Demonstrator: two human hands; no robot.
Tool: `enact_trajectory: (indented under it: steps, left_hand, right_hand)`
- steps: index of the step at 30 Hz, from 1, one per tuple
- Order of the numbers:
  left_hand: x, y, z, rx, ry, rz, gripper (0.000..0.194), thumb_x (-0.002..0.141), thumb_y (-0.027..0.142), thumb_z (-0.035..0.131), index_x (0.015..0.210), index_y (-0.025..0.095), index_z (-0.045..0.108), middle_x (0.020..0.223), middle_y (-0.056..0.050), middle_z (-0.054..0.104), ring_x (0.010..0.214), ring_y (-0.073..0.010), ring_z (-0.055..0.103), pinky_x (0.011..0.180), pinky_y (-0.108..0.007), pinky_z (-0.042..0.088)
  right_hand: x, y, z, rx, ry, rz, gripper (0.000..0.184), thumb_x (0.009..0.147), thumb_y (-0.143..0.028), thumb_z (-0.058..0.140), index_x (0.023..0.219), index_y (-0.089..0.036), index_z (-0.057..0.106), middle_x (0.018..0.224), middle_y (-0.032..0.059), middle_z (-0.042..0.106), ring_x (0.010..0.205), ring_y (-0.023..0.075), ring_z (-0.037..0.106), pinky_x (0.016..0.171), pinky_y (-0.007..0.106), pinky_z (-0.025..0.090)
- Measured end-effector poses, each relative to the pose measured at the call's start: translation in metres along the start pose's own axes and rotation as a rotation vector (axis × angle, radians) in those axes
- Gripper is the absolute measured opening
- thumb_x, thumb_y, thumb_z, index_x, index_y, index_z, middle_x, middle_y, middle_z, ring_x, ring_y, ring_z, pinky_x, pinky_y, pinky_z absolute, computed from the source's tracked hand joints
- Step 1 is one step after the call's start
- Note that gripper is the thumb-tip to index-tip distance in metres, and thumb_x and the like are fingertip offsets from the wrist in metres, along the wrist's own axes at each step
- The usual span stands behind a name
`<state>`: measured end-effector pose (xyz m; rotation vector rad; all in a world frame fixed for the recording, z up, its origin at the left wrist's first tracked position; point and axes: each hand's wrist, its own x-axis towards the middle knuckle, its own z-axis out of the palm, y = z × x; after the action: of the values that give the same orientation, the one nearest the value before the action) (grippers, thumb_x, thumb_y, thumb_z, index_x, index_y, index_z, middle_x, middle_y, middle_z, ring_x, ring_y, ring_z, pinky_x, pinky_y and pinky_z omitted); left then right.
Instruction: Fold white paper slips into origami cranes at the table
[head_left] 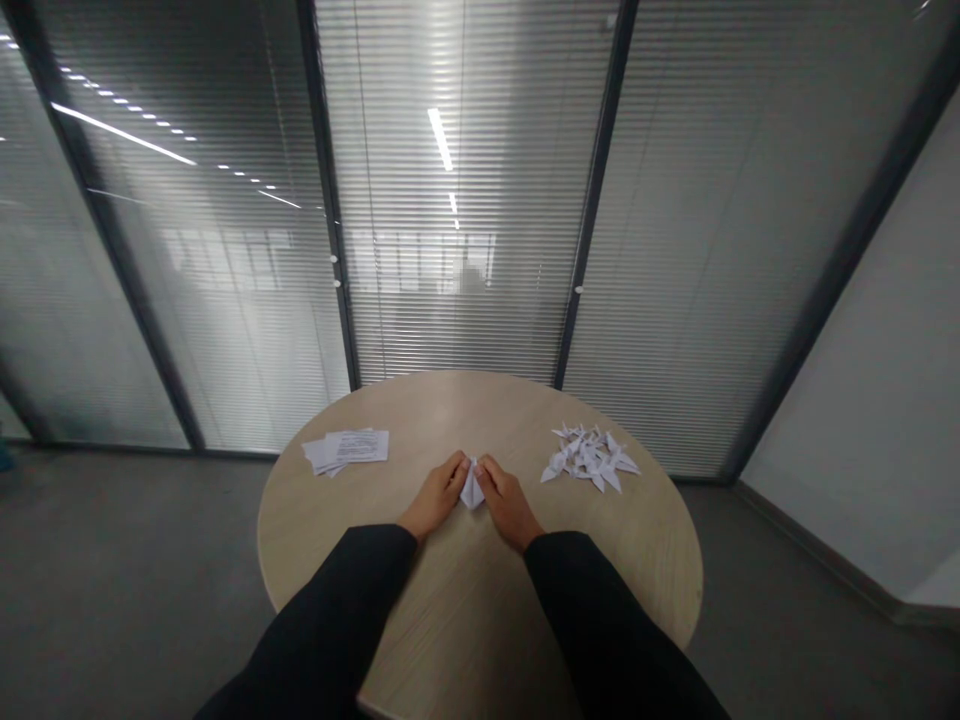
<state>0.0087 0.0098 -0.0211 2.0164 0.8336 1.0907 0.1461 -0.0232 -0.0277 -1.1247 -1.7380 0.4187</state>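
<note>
A small folded piece of white paper [472, 491], kite-shaped with a point toward me, is held between my two hands near the middle of the table. My left hand [439, 494] grips its left side, fingers closed. On the opposite edge, my right hand [508, 499] is closed too, its thumb lying along the paper. The paper's upper end is partly hidden by my fingers. To the right lies a heap of folded white paper cranes [591, 456]. A loose stack of white paper sheets [352, 447], the top one printed, lies to the left.
The round wooden table [465, 400] has its curved edge close to the glass partition with blinds [465, 320]. A white wall [862, 400] stands at the right. Grey floor [150, 560] surrounds the table.
</note>
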Motion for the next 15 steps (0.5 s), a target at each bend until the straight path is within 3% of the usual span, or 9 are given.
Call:
enact_trajectory:
  steps: [10,15]
  left_hand:
    - [0.0,-0.005,0.002,-0.14,-0.052,-0.062,0.032,0.087,0.049,0.036,0.075,0.02,0.041,0.054,0.006,0.045,0.046,-0.0094,0.044,0.049,-0.022,0.035]
    - [0.002,-0.009,0.003,-0.37,-0.047,-0.097,0.045,0.081,0.051,0.048,0.111,0.019,0.039,0.056,0.009,0.047,0.042,-0.0084,0.045,0.044,-0.02,0.033]
  right_hand:
    - [0.001,0.005,-0.001,0.037,-0.011,0.016,0.029,0.09,-0.044,0.036,0.071,-0.023,0.045,0.058,-0.0059,0.045,0.054,0.0119,0.046,0.053,0.023,0.034]
    - [0.005,0.012,0.002,0.328,-0.019,0.153,0.027,0.085,-0.05,0.045,0.082,-0.023,0.046,0.059,-0.004,0.058,0.055,0.0145,0.056,0.052,0.024,0.042]
